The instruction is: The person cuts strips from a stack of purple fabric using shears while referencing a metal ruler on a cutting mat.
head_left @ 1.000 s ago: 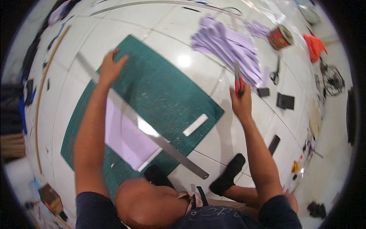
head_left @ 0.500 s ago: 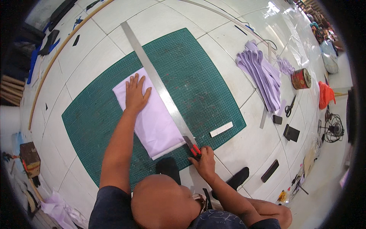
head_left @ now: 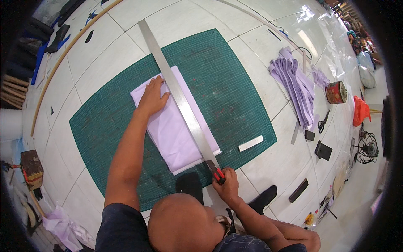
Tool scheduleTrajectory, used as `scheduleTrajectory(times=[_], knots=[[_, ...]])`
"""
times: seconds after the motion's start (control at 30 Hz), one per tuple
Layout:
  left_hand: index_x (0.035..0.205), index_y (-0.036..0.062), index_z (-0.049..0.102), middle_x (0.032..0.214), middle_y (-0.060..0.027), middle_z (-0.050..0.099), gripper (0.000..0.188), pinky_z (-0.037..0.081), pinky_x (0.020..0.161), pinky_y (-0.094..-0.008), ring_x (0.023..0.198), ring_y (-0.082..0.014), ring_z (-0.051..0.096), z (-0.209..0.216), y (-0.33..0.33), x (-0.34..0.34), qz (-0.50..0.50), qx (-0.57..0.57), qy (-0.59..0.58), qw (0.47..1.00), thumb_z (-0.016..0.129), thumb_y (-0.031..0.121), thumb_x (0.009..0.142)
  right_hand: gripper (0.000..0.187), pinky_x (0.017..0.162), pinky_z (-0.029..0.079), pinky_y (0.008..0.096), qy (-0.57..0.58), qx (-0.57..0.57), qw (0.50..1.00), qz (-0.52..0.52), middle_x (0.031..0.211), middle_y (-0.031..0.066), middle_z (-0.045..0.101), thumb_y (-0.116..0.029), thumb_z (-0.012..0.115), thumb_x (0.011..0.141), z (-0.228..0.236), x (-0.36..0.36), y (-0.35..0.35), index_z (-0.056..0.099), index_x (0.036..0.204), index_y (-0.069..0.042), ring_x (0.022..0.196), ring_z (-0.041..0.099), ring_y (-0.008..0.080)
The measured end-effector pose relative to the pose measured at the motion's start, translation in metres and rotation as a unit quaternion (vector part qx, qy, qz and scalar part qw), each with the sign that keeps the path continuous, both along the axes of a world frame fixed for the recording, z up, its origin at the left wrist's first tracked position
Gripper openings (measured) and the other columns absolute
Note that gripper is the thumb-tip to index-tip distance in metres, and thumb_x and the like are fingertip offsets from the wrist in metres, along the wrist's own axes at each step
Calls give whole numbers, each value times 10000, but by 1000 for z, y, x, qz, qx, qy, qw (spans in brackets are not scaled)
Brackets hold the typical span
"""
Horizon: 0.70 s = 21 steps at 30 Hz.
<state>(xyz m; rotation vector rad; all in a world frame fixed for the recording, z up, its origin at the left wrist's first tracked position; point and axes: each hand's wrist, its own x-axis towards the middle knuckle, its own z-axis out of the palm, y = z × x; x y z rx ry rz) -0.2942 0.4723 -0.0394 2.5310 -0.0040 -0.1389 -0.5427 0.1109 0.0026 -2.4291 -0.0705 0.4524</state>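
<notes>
Folded lilac cloth (head_left: pixel 168 130) lies on a green cutting mat (head_left: pixel 235 92). A long steel ruler (head_left: pixel 180 101) crosses it lengthwise, leaving a strip of cloth showing on its right side. My left hand (head_left: pixel 152 98) rests flat on the cloth's upper part, fingers spread, its fingertips close to the ruler's left edge. At the ruler's near end my right hand (head_left: pixel 227 185) is closed round a red and black utility knife (head_left: pixel 218 174). The knife lies over the ruler's end, just below the cloth's near right corner. Whether these fingers also touch the ruler cannot be made out.
A white bar (head_left: pixel 250 143) sits on the mat's right part. Farther right on the tiles are a pile of lilac strips (head_left: pixel 294 86), a round tin (head_left: pixel 336 92), scissors (head_left: pixel 323 122) and small dark blocks (head_left: pixel 323 150). My feet are near the mat's front edge.
A strip of cloth now shows to the right of the ruler, where the mat showed before. My left hand has moved slightly up the cloth. The knife stays in my right hand.
</notes>
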Motion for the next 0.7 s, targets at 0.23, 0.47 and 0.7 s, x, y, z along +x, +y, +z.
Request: scheduleTrajectory(times=[0.23,0.47,0.7], knots=[[1423,-15,426,1505,-256,408,756,306,1191,-425,1417,-397,373,13,-1,4,-35,40,4,999,753,268,803,396,796,473,502,-17,21,1000,3,1041,204,535,-143,786,770,-16,-9,-3,514,1023,-5,969,545,427],[1467,0,405,1560,-251,329,1015,273,1207,-460,1460,-423,287,20,-5,5,-55,106,44,992,859,446,676,368,752,469,499,14,-39,999,-15,954,204,532,-248,770,841,-7,9,-4,509,978,-27,889,558,428],[1490,-46,329,1562,-279,288,1291,268,1205,-472,1465,-433,269,22,-19,7,-62,144,43,987,905,587,523,586,819,523,452,-66,-72,951,-293,1012,250,685,-369,738,884,-18,119,-90,480,1293,-38,950,687,384]])
